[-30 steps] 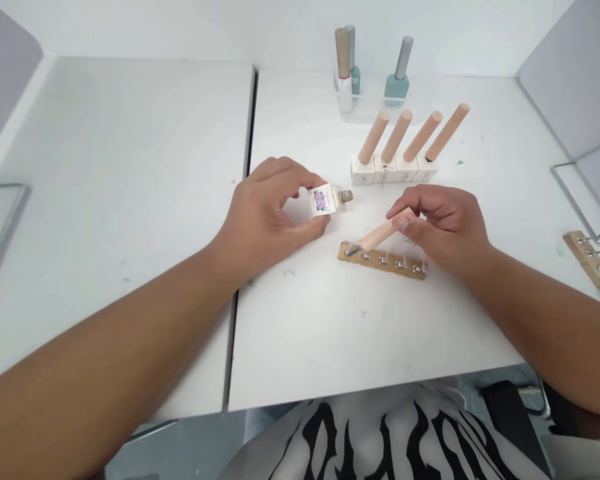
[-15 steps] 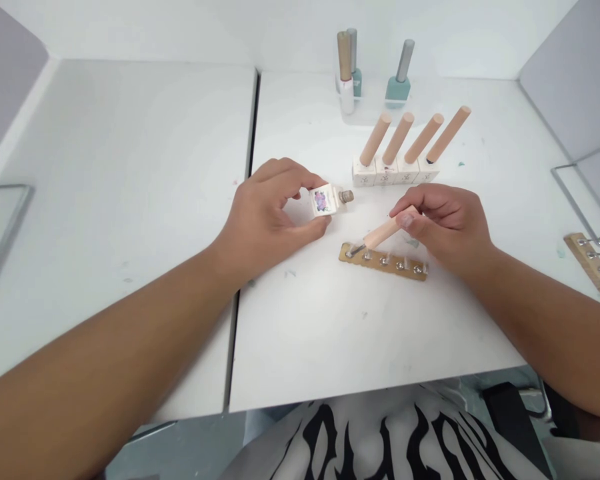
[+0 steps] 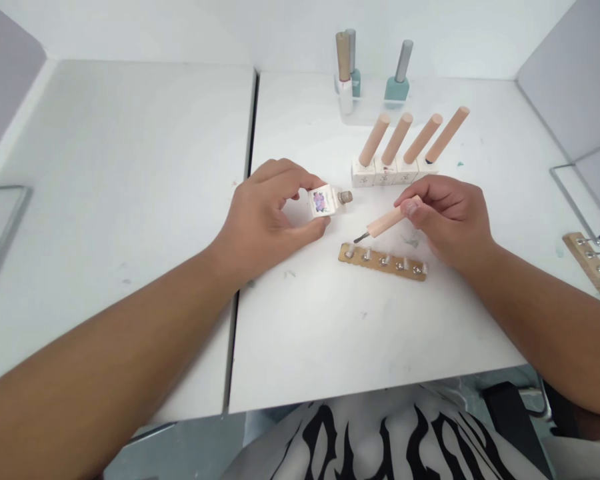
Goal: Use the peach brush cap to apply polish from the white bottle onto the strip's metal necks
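Between the thumb and fingers of my left hand [image 3: 275, 207] a white nail polish bottle [image 3: 322, 201] with a flower print lies tilted, its uncapped neck pointing right. My right hand [image 3: 447, 217] pinches the peach cap of a nail polish brush [image 3: 387, 221]. The dark bristle tip hangs just above the left end of a wooden strip [image 3: 383, 262]. That strip lies on the table and bears several small clear nail tips on round metal mounts. Tip and strip look slightly apart.
Several white bottles [image 3: 387, 173] with peach caps stand in a row behind my hands. Farther back, a clear tray [image 3: 367, 117] holds teal bottles [image 3: 397, 89] and a gold-capped white one [image 3: 346, 93]. Another wooden strip [image 3: 591, 267] with dark tips lies at right. A seam [image 3: 253, 127] divides the white tabletop.
My right hand has drawn the brush slightly up and away from the leftmost nail tip on the strip. My left hand and the bottle have barely moved.
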{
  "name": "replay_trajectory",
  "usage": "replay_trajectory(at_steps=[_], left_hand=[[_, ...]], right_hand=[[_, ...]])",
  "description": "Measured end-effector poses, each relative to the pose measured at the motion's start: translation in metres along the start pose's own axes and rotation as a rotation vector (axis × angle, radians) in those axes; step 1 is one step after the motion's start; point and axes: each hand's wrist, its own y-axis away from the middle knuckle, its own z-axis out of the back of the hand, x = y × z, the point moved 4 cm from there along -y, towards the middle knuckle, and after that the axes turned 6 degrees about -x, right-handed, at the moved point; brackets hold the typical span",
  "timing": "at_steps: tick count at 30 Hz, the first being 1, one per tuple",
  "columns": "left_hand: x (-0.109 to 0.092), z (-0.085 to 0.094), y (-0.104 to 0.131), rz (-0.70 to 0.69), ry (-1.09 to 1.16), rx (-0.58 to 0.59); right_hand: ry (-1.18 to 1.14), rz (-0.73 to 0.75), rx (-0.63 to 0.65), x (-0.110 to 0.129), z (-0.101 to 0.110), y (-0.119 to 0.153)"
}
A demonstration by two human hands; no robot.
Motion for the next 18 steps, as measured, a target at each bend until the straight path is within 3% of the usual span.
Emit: replay_trajectory(at_steps=[13, 18], left_hand=[[-0.0015, 0.0, -0.0003, 0.008, 0.014, 0.002], [-0.0016, -0.0001, -0.0004, -0.003, 0.026, 0.007]], right_hand=[[-0.008, 0.015, -0.001, 0.0019, 0.0006, 0.0008], [-0.125, 0.045, -0.123, 0.0003, 0.0052, -0.0023]])
